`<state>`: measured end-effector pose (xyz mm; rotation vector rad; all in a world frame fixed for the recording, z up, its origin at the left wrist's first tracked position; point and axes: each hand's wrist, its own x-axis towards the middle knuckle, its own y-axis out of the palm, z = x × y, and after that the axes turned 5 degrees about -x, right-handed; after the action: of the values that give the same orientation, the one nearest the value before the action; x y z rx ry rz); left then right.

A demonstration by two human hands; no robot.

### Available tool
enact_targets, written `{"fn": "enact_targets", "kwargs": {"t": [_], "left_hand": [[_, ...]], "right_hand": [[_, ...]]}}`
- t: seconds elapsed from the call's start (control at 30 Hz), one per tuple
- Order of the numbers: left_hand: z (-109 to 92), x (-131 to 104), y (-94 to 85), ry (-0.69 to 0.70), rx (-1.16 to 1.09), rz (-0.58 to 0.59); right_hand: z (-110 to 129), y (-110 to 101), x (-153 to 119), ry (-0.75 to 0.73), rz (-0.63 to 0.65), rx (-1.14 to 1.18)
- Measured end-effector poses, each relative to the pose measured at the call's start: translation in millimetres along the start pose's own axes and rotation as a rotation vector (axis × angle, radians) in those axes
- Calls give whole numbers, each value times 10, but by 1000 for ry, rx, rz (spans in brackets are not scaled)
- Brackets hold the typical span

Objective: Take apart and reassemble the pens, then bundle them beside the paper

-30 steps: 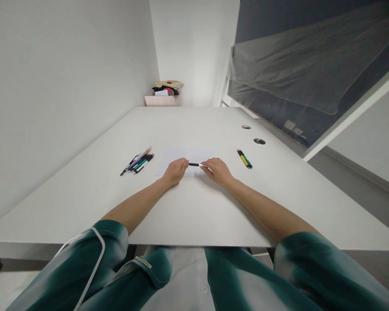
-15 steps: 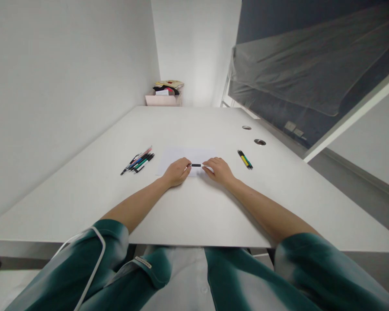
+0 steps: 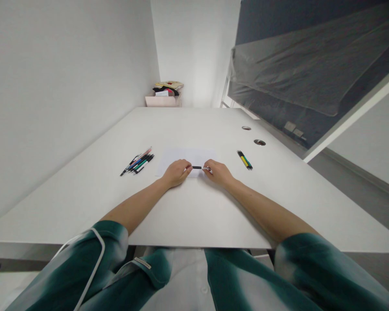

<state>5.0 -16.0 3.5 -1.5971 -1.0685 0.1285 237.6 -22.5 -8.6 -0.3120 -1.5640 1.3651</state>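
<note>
Between my two hands a black and white pen is held level, just above a sheet of white paper. My left hand pinches its left end, with the fingers closed. At the other end, the fingers of my right hand are closed on the whitish part. The fingers hide both tips of the pen. A pile of several pens in dark, green, blue and pink colours lies to the left of the paper. On the right lie a few yellow, green and black pens, side by side.
The white table carries all of this, with a wall along its left. Two round cable holes are set near its right edge, beside a dark covered panel. At the far end stands a pale box with things in it.
The fingers of my right hand have curled further round the pen's right end. The pen and both hands sit very slightly lower in the view. The other pens lie as before.
</note>
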Motion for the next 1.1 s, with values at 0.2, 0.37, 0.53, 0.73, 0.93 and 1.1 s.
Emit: {"fn": "enact_targets", "kwargs": {"t": [0.2,0.37,0.53,0.73,0.93,1.1], "left_hand": [[-35,-21,-16,16,-41,-35],[-26,-6,5,19,-23,-32],[-5,5,17,9,44,-23],[14,22,41,-2,113,10],[17,5,27,-78,-2,-28],[-4,-26,-2,-21,-35,-54]], "right_hand": [[2,-18,-1,48,14,-32],[37,-36,0,-51,-51,-44],[49,-39,19,-124,-62,-90],[69,-31,29,-93,-24,-94],[91,-37,20,-3,56,-111],[70,-25,20,11,44,-127]]}}
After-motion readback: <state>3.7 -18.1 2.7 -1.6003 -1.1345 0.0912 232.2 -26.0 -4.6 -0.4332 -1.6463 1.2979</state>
